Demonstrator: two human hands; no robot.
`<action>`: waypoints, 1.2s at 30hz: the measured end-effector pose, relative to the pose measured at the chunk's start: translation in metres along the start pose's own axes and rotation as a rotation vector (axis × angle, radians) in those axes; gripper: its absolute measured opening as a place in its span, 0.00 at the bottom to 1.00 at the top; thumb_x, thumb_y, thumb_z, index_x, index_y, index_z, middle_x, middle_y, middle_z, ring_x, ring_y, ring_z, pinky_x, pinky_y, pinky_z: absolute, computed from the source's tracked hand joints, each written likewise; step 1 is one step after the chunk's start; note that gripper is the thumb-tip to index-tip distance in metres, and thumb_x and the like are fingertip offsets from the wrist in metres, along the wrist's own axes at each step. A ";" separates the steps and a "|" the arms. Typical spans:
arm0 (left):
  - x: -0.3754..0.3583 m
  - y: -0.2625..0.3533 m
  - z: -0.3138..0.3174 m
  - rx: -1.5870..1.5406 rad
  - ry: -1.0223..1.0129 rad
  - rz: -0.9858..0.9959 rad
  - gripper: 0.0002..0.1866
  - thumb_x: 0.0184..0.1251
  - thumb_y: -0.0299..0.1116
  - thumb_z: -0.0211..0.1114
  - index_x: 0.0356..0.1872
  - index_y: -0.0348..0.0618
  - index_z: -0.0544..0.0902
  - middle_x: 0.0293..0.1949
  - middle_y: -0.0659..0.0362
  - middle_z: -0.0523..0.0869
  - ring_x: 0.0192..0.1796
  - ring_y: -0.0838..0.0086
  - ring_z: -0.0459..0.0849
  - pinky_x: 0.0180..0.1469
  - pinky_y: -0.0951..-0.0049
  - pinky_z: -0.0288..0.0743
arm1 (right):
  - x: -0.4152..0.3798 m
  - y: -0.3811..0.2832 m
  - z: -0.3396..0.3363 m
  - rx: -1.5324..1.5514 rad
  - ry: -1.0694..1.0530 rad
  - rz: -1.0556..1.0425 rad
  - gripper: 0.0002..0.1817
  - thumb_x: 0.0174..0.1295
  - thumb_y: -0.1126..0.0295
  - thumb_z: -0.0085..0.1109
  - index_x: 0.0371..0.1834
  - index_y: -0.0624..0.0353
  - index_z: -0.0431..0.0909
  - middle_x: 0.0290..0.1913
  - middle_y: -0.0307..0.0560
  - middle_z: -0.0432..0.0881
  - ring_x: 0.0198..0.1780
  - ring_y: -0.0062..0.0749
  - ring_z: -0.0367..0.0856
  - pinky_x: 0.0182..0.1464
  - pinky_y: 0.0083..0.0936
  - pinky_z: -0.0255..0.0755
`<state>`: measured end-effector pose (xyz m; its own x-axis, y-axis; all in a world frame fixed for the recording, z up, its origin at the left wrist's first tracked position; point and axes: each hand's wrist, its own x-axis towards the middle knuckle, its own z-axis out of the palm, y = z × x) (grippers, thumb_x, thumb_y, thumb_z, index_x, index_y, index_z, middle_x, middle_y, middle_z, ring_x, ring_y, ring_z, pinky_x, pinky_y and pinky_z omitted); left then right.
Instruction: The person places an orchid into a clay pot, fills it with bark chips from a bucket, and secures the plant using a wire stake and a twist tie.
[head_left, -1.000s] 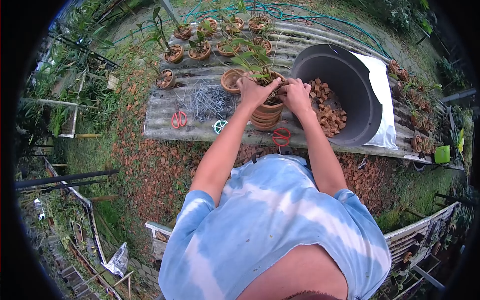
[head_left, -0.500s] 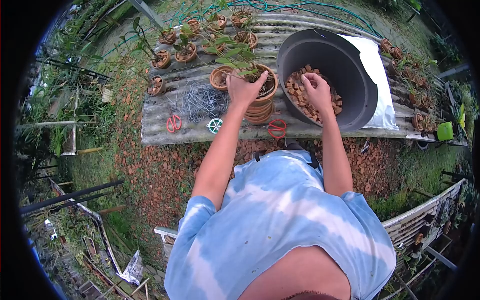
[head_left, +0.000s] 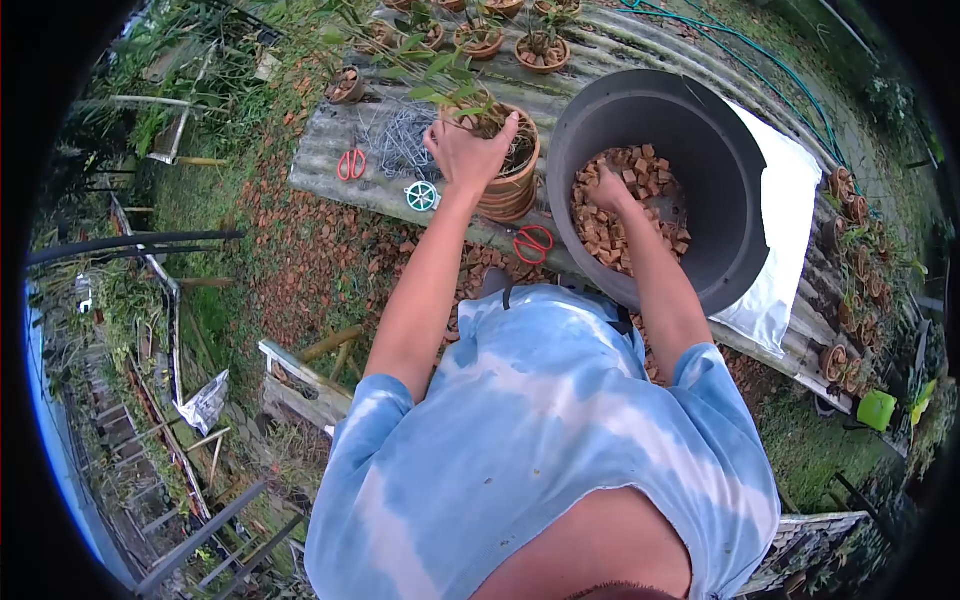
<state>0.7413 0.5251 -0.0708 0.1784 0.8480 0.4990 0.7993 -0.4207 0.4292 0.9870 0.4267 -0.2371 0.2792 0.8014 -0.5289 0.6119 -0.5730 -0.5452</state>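
Observation:
My left hand [head_left: 466, 155] grips a leafy plant [head_left: 482, 118] in a clay pot [head_left: 517, 178], its thumb at the rim and its fingers curled at the far left side. This pot sits on top of a stack of clay pots [head_left: 508, 207]. Down inside a large dark tub [head_left: 715, 215], my right hand [head_left: 607, 190] reaches into brown chunks [head_left: 650, 172]. Its fingers look drawn together, but their tips and anything between them are hidden. Beside the stack lie red-handled scissors [head_left: 532, 244] and a green-and-white reel of tie wire [head_left: 422, 195].
The corrugated table [head_left: 335, 128] also bears a heap of wire pieces [head_left: 405, 140] and a second pair of red-handled scissors [head_left: 351, 165]. Several potted plants [head_left: 541, 52] stand along the back. A white sack [head_left: 785, 250] lies right of the tub.
My right hand has gone lower, from above the chunks to in among them. My left hand stays at the potted plant. The view has turned and shifted.

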 end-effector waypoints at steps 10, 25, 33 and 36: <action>-0.009 0.010 0.014 0.098 0.089 -0.139 0.30 0.62 0.64 0.73 0.47 0.47 0.92 0.50 0.55 0.91 0.61 0.51 0.79 0.76 0.46 0.55 | 0.050 0.038 0.070 -0.334 -0.207 0.086 0.70 0.55 0.50 0.80 0.90 0.33 0.31 0.88 0.68 0.23 0.86 0.80 0.39 0.83 0.60 0.54; -0.013 0.036 0.001 -0.004 -0.063 -0.213 0.26 0.63 0.60 0.75 0.49 0.49 0.92 0.51 0.52 0.91 0.62 0.51 0.78 0.70 0.48 0.60 | 0.042 0.049 0.116 -0.378 -0.137 -0.207 0.37 0.61 0.70 0.68 0.73 0.52 0.61 0.77 0.69 0.57 0.70 0.79 0.71 0.70 0.58 0.73; -0.014 0.039 -0.017 -0.083 -0.083 -0.229 0.29 0.62 0.60 0.77 0.51 0.45 0.91 0.53 0.50 0.91 0.62 0.53 0.80 0.73 0.51 0.62 | 0.054 0.081 0.122 -0.172 -0.077 -0.372 0.23 0.64 0.65 0.66 0.63 0.51 0.77 0.61 0.67 0.81 0.68 0.69 0.76 0.70 0.48 0.75; -0.010 0.015 -0.006 -0.225 -0.080 -0.198 0.26 0.63 0.56 0.78 0.49 0.43 0.91 0.46 0.50 0.93 0.53 0.57 0.88 0.66 0.54 0.71 | 0.050 0.077 0.116 -0.300 -0.067 -0.409 0.20 0.63 0.63 0.67 0.59 0.52 0.82 0.53 0.61 0.87 0.64 0.67 0.80 0.68 0.48 0.76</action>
<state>0.7480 0.5088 -0.0650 0.0836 0.9397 0.3317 0.6774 -0.2977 0.6727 0.9626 0.4031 -0.3812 -0.0696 0.9314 -0.3573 0.8496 -0.1324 -0.5105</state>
